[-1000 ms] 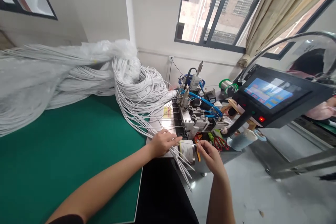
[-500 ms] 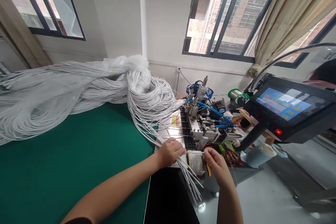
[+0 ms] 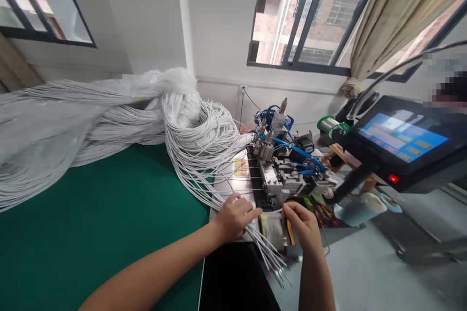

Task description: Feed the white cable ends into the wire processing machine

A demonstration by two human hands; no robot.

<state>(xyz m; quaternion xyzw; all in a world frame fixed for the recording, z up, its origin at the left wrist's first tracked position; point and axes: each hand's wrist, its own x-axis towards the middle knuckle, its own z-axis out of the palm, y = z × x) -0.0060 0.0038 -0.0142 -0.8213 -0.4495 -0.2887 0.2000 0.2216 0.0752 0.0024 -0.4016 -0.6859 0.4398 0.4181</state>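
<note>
My left hand (image 3: 236, 217) is closed over a bunch of white cables (image 3: 268, 252) at the edge of the metal plate. Their loose ends fan out below it toward the floor. To its right, my right hand (image 3: 301, 218) pinches the end of a single cable (image 3: 276, 211) that spans the gap between both hands. Just beyond stands a bench machine (image 3: 273, 165) with metal cylinders and blue air hoses. Several cables lie across the plate (image 3: 229, 184) into its side. Under the spanned cable sits a pale, labelled cylindrical part (image 3: 274, 228).
A large heap of white cables (image 3: 207, 131), partly under clear plastic, lies on the green table (image 3: 120, 223). On the right are a touchscreen (image 3: 404, 133), a solder wire spool (image 3: 332, 126), red-handled tool (image 3: 326, 216) and a blue roll (image 3: 361, 211). Another person is partly visible at far right.
The camera view has shifted slightly, so the background moves left. Both hands keep their grip, and the cable between them now sags a little. The loose ends have swung slightly right.
</note>
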